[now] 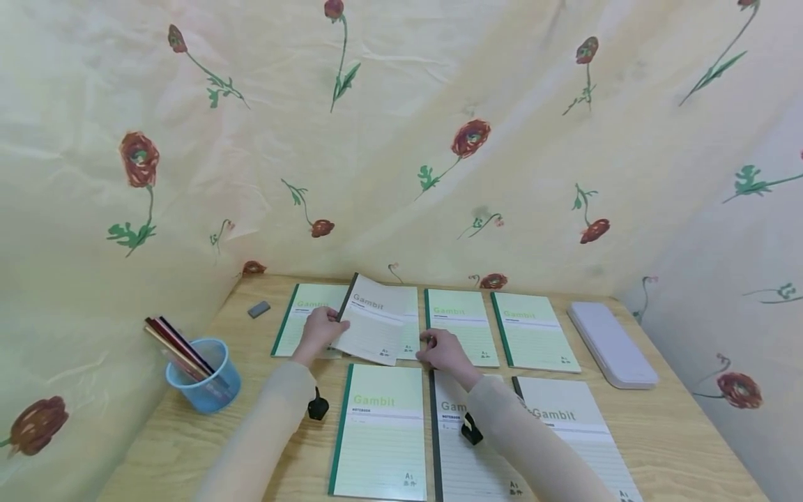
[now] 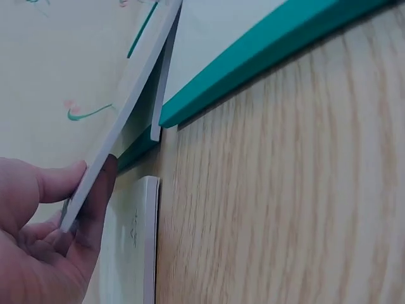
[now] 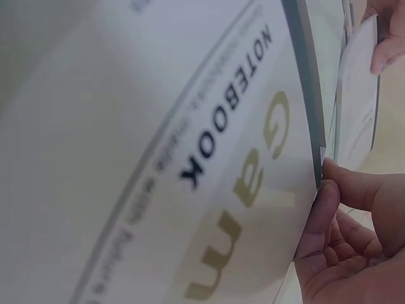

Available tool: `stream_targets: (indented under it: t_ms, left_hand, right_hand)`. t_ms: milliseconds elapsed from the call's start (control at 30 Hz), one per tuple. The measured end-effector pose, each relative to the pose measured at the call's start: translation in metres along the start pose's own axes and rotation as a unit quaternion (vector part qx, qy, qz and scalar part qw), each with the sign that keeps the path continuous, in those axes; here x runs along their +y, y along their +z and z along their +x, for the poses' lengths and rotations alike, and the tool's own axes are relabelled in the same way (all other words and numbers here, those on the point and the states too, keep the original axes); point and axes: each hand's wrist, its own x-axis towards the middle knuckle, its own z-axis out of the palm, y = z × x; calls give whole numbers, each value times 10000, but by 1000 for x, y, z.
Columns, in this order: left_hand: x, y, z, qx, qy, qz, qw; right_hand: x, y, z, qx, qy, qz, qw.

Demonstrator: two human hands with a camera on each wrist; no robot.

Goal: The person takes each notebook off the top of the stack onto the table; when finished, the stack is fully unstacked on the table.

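Observation:
My left hand (image 1: pixel 320 331) grips the left edge of a dark-spined Gambit notebook (image 1: pixel 370 317), thumb on one face and fingers behind it in the left wrist view. That notebook is tilted and overlaps two green-spined notebooks in the back row, partly hiding them. At the top left corner of another dark-spined notebook (image 3: pixel 240 158) in the front row, my right hand (image 1: pixel 447 354) pinches with thumb and index finger. My right forearm covers part of this notebook. Left of it lies a green-spined notebook (image 1: pixel 379 432); to its right is a dark-spined notebook (image 1: pixel 574 432).
Two more green-spined notebooks, one in the middle (image 1: pixel 461 328) and one on the right (image 1: pixel 533 331), lie at the back. A pale case (image 1: pixel 611 345) sits at the right. At left are a blue cup (image 1: pixel 219 394) of pencils and a grey eraser (image 1: pixel 258 309). A flowered cloth borders the table.

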Motion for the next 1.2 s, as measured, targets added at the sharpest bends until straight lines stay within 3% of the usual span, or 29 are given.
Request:
stream_targets:
  t_ms: [233,467,633,900,1200]
  left_hand:
    - [-8,-15,-7,48,-183,-631,9978]
    - [-14,-39,-25,97,-244,-907,9955]
    - [-22,-58,-50,209,-302,-1021,9941]
    - [-41,-88,-95,179,-132,-589,9980]
    - [-61,-100,-138,178,-260,-556,9980]
  right_hand:
    - [1,0,-1,47,-67,-39,10000]
    - [3,2,0,109,-84,-165,9998]
    - [4,2,-1,83,-153,-193,9997]
    - [1,3,-3,82,-123,-112,9998]
    - [1,4,-3,90,-88,-163,9998]
